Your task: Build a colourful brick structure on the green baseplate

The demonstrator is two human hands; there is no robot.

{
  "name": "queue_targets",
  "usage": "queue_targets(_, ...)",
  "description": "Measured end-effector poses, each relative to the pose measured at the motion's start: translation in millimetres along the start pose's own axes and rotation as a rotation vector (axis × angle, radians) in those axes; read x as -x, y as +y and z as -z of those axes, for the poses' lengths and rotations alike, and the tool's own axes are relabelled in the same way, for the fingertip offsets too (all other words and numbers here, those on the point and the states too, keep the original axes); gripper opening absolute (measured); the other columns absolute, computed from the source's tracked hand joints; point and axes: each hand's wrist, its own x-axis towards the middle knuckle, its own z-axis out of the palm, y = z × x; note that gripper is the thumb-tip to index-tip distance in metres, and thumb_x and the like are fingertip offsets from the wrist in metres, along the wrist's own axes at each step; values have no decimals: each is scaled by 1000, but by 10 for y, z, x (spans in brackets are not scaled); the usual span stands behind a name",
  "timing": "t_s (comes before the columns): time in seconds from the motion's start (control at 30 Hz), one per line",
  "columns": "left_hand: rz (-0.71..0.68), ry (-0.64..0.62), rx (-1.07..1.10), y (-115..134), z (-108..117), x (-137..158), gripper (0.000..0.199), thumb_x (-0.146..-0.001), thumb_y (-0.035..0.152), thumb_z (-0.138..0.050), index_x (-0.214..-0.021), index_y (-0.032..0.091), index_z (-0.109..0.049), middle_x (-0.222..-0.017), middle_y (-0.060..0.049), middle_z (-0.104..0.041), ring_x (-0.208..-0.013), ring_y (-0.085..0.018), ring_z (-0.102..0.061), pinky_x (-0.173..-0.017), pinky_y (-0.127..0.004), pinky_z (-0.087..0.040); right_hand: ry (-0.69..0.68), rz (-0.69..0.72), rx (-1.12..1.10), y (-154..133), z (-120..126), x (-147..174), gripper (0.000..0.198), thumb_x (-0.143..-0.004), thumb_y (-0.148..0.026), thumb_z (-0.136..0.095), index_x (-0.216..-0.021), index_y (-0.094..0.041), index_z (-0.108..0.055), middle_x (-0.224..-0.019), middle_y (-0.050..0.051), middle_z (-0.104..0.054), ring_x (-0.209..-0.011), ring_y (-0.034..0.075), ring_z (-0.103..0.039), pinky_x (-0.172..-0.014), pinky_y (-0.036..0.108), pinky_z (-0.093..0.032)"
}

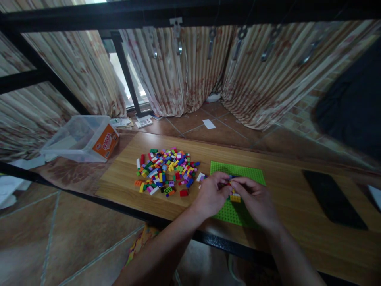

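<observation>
A green studded baseplate (232, 212) lies on the wooden table. Over it, my left hand (212, 194) and my right hand (256, 198) come together with bent fingers. Between the fingertips are small toy building bricks (235, 198), yellow and white, with bits of red and blue showing; the fingers cover much of them. Whether these bricks touch the baseplate, I cannot tell. Left of my left hand spreads a loose heap of colourful toy bricks (166, 169). A white brick (201, 176) lies at the heap's right side, close to my left hand.
A dark flat slab (333, 198) rests on the table at the right. A clear plastic box (80, 137) with an orange label stands at the far left. Black metal bars (178, 14) cross above, with hooks hanging down. Striped curtains (184, 75) hang behind the table.
</observation>
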Motion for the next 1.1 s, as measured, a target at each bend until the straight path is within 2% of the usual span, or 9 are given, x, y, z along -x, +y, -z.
queue_targets(0.1,-87,-32,-141,56,104,-12,17,-84,17,-54,-98,14,-64,-82,-2,-67,-74,-12,-61,-68,-23,-49,31,-36,-4,12,-9,3,25,-81,-45,-64,-88,-22,-71,-85,3,-71,-79,19,-64,-73,32,-50)
queue_targets(0.17,-127,-57,-273,118,268,-24,18,-85,19,-52,-94,15,-67,-82,-2,-68,-72,-12,-61,-67,-23,-48,68,-37,35,27,-20,9,27,-82,-46,-63,-91,-22,-71,-88,4,-71,-81,20,-65,-75,33,-50)
queue_targets(0.23,-124,-8,-392,179,483,-38,19,-84,18,-52,-89,15,-70,-79,-2,-69,-70,-12,-60,-65,-23,-47,90,-5,90,37,-37,18,27,-83,-46,-62,-91,-22,-71,-88,4,-71,-82,20,-65,-77,34,-49)
queue_targets(0.37,-140,29,-482,244,915,-52,19,-79,15,-54,-85,14,-72,-80,-2,-71,-69,-12,-61,-64,-21,-46,77,157,203,3,-120,46,22,-86,-40,-59,-90,-22,-70,-89,3,-70,-81,19,-63,-75,34,-48)
queue_targets(0.53,-71,5,-590,268,1241,-4,20,-77,15,-54,-79,15,-74,-69,-1,-70,-60,-12,-59,-55,-20,-42,-80,404,364,-83,-353,71,16,-91,-23,-53,-92,-22,-69,-89,3,-67,-85,18,-61,-78,32,-47)
queue_targets(0.67,-59,-26,-692,286,1403,44,18,-75,14,-55,-77,16,-73,-69,0,-70,-64,-13,-61,-59,-20,-44,-155,498,509,-79,-543,51,18,-90,-18,-54,-97,-22,-69,-95,5,-66,-92,20,-58,-82,34,-46)
queue_targets(0.87,-45,-14,-722,237,1572,60,17,-75,16,-55,-78,16,-72,-69,-1,-70,-63,-14,-61,-58,-21,-44,-151,488,718,-20,-702,-12,16,-89,-18,-56,-94,-22,-71,-94,7,-66,-91,24,-54,-84,39,-43)
queue_targets(0.97,-29,-2,-739,247,1587,63,18,-75,15,-55,-77,16,-72,-70,-1,-70,-64,-14,-61,-60,-21,-44,-142,484,724,9,-781,-16,16,-89,-19,-55,-89,-22,-71,-89,6,-67,-87,23,-54,-81,38,-42)
queue_targets(1.1,-25,-46,-766,275,1563,71,20,-74,13,-53,-76,16,-73,-68,0,-69,-63,-13,-59,-58,-20,-42,-127,500,609,36,-855,-16,15,-90,-20,-54,-92,-21,-69,-89,4,-69,-85,21,-56,-81,35,-42)
